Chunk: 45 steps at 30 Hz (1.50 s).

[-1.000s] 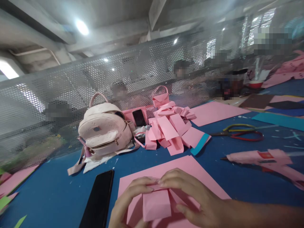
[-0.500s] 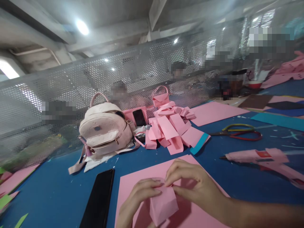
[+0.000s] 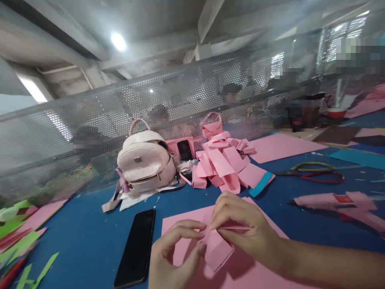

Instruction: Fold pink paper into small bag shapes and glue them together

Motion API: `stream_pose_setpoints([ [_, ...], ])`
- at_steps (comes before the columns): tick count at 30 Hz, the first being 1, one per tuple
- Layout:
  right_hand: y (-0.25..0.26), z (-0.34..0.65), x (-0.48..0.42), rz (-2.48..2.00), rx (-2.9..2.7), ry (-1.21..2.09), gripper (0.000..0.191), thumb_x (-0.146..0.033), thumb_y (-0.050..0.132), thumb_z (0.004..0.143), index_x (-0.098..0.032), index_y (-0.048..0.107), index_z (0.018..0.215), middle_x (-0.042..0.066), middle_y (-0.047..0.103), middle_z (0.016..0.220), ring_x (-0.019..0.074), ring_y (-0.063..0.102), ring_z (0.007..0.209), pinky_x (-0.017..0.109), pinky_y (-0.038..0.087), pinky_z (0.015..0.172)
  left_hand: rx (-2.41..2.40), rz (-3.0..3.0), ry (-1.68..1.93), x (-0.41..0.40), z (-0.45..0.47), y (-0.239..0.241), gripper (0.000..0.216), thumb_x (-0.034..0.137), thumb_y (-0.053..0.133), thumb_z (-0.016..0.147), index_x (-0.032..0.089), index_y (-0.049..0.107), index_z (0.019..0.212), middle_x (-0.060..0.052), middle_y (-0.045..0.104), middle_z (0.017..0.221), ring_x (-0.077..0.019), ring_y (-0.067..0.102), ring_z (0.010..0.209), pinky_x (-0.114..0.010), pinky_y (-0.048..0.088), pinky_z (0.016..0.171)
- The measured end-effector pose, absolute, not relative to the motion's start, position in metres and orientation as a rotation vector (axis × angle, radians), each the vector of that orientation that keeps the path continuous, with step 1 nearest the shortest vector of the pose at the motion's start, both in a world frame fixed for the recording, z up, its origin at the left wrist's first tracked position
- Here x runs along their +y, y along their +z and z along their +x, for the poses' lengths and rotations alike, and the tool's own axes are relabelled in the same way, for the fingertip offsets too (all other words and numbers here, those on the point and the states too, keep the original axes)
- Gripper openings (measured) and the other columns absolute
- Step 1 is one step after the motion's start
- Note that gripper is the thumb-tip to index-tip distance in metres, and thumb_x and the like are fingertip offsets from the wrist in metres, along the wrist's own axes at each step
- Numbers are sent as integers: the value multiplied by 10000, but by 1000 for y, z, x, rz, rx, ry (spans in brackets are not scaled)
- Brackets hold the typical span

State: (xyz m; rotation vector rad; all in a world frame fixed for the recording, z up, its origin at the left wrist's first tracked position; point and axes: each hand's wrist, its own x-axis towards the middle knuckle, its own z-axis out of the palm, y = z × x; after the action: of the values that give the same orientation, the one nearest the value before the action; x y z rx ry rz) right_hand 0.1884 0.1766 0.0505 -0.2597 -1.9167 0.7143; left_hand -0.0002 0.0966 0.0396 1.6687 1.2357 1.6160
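Between my hands is a small folded pink paper piece (image 3: pixel 219 251), box-like in shape and tilted. My right hand (image 3: pixel 240 224) pinches its upper edge between thumb and fingers, near a thin pink strip or flap. On the other side, my left hand (image 3: pixel 179 249) has thumb and fingertips closed on the piece's left edge. Both hands are above a large flat pink sheet (image 3: pixel 255 277) on the blue table (image 3: pixel 87 241). Part of the folded piece is hidden behind my fingers.
A black phone (image 3: pixel 136 247) lies left of the sheet. Behind stand a pale backpack (image 3: pixel 144 164) and a heap of folded pink pieces (image 3: pixel 221 164). Scissors (image 3: pixel 315 172) and a pink glue gun (image 3: pixel 333 202) lie right. Green scraps (image 3: pixel 27 245) lie left; a perforated screen (image 3: pixel 180 92) runs behind.
The folded piece has turned and tilted between my hands. My left thumb now shows at its front. The whole view has shifted slightly, with surroundings appearing farther right.
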Motion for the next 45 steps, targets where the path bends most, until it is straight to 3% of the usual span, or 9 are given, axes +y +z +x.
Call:
stream_pose_setpoints([
  [9,57,183,175,-312,-1900,783,134,-140,638,914,-209,706,822,16,633,757,167,577,731,292,435,647,1206,1725,1728,95,-1,36,125,190,707,861,203,721,737,-61,768,837,-215,727,822,-313,551,763],
  [22,58,190,173,-348,-1934,742,167,-147,611,918,-194,669,769,23,628,716,170,575,705,292,431,632,1365,1921,1722,94,-2,25,176,190,674,867,215,638,697,-69,686,1061,-219,644,934,-342,513,847],
  [28,55,190,180,-370,-1921,701,150,-153,630,920,-196,699,795,31,648,743,169,599,698,282,459,622,1282,1923,1600,101,-9,24,83,298,656,908,236,659,853,-85,680,1236,-263,638,1094,-404,480,957],
  [29,55,190,181,-393,-1900,706,148,-148,636,917,-196,703,794,31,652,755,166,603,699,278,466,626,1225,1822,1571,102,-9,21,152,384,676,902,245,671,963,-102,650,1305,-286,616,1170,-432,472,999],
  [31,54,189,183,-415,-1860,726,146,-130,650,905,-199,704,788,26,659,771,159,609,704,267,476,634,1062,1575,1497,106,-8,13,566,574,747,805,273,602,1261,-136,554,1449,-334,518,1341,-486,431,1087],
  [34,53,189,182,-364,-1861,744,143,-109,660,897,-206,708,805,16,665,774,151,615,709,260,482,641,906,1237,1403,111,-5,-1,875,601,839,688,310,478,1429,-155,491,1518,-354,397,1458,-489,461,1072],
  [38,51,188,178,-350,-1868,761,136,-128,657,910,-210,714,816,21,676,778,161,623,719,274,491,646,812,920,1259,114,-1,-13,894,529,878,668,274,488,1431,-196,511,1490,-402,529,1349,-506,519,961],
  [41,51,188,177,-390,-1867,801,125,-142,669,904,-213,728,819,29,685,802,166,634,745,271,494,652,684,774,1217,114,1,-13,875,457,899,659,265,502,1415,-193,507,1487,-364,670,1175,-530,491,990],
  [45,53,187,175,-402,-1845,843,148,-105,667,887,-220,730,820,19,685,819,149,634,749,252,497,682,600,734,1240,109,4,-6,952,373,947,618,310,478,1444,-163,505,1505,-353,627,1249,-546,419,1082],
])
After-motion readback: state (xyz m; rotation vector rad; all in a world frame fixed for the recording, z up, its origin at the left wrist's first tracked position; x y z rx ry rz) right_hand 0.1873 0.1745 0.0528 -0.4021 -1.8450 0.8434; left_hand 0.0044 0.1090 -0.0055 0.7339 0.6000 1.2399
